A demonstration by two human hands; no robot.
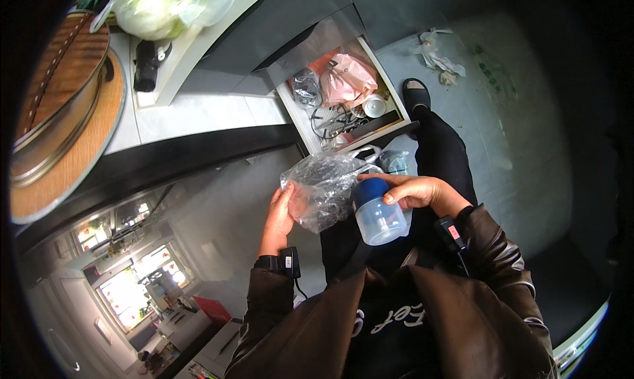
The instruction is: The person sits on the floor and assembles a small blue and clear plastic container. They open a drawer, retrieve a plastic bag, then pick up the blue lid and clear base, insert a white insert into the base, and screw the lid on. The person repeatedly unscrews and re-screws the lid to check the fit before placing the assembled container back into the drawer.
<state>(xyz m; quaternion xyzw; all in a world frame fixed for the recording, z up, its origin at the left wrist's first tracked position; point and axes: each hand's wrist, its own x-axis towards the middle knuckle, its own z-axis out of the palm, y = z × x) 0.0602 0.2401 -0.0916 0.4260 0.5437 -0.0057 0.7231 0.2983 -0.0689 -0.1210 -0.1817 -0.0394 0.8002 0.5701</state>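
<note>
My left hand (pixel 280 210) is closed on the edge of a crumpled clear plastic bag (pixel 323 181), which spreads out in front of my lap. In my right hand (pixel 422 192) is a small translucent plastic bottle (pixel 381 219) with a wide blue cap, tilted with its base toward me. The fingers wrap around it near the cap, and some of them are hidden behind it. The bottle is just right of the bag, overlapping its edge. Beyond my hands, a drawer (pixel 389 81) is pulled out, holding a pink bag (pixel 347 80), a white round item (pixel 374 106) and dark cables.
Another plastic bag with pale handles (pixel 395 161) is near my knees. On the floor to the right are crumpled scraps (pixel 436 56). At the upper left, a wooden-topped round container (pixel 59 81), a black cylindrical item (pixel 146 66) and bagged greens (pixel 158 12) stand on light surfaces.
</note>
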